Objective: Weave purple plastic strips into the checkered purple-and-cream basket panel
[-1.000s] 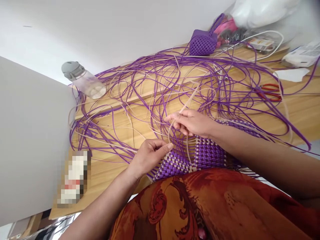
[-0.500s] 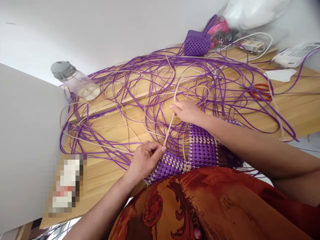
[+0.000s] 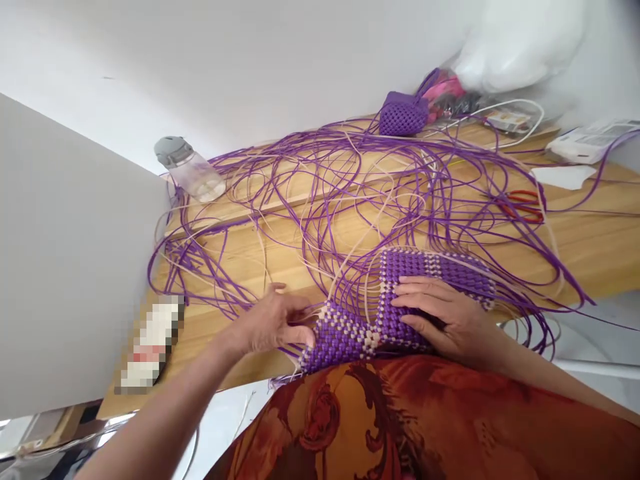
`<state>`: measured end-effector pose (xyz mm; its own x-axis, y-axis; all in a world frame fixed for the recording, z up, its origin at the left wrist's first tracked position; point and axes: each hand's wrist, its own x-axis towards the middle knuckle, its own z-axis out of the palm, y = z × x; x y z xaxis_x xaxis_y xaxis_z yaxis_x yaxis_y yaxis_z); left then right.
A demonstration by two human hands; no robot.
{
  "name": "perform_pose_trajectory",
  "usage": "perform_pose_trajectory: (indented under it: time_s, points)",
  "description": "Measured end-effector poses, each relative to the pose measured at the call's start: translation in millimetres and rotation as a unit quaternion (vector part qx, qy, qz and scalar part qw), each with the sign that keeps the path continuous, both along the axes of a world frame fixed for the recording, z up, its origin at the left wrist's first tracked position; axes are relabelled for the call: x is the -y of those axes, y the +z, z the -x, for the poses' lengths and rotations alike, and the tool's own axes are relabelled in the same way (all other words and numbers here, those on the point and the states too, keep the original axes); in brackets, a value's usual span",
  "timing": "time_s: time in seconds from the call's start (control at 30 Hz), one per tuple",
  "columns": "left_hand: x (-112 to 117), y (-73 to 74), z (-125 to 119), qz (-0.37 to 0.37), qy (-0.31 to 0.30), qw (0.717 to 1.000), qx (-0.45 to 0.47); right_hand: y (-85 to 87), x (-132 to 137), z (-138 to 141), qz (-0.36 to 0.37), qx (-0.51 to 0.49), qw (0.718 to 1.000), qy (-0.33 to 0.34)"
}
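A purple and cream woven piece (image 3: 345,333) of plastic strips lies at the table's front edge, against my patterned clothing. My left hand (image 3: 273,321) is at its left edge, fingers apart, with the thumb touching the weave and a finger near the loose strips. My right hand (image 3: 445,313) rests on the larger right section, palm down with fingers spread over the purple rows. One cream strip (image 3: 345,263) rises from the piece's upper edge, held by neither hand. Long purple strips (image 3: 320,220) fan out from the weave across the table.
At the back left stands a clear bottle (image 3: 197,177) with a grey lid. A small purple woven basket (image 3: 403,117) sits at the back, near plastic bags (image 3: 525,47). Orange-handled scissors (image 3: 523,205) lie among the strips on the right. A blurred-out item (image 3: 150,343) is at the left.
My right hand has let go of the cream strip and come down onto the woven piece. My left hand has released that strip and shifted left along the edge. The view has shifted slightly.
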<state>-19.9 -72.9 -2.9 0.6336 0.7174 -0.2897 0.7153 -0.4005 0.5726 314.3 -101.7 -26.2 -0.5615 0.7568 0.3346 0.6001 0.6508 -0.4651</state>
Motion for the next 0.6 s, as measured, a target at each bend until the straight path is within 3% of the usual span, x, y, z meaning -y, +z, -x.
perform_pose_trajectory:
  time_s: [0.1,0.2,0.23,0.37,0.6]
  points:
    - [-14,4.4,44,-0.045,-0.028,0.985,-0.166,-14.4,-5,-2,-0.008,-0.003,1.000,-0.010]
    - [-31,21.1,104,-0.130,0.015,0.914,-0.385,-19.8,-6,-4,-0.021,-0.012,1.000,-0.010]
    - [-36,29.8,123,-0.152,0.038,0.897,-0.414,-21.4,-6,-5,-0.026,-0.009,1.000,-0.010]
    - [-56,73.9,174,-0.228,0.129,0.846,-0.465,-28.2,-6,-9,-0.051,0.015,0.999,-0.011]
    - [-122,161.1,194,-0.337,0.254,0.796,-0.435,-41.5,-13,-18,-0.112,0.062,0.992,-0.004]
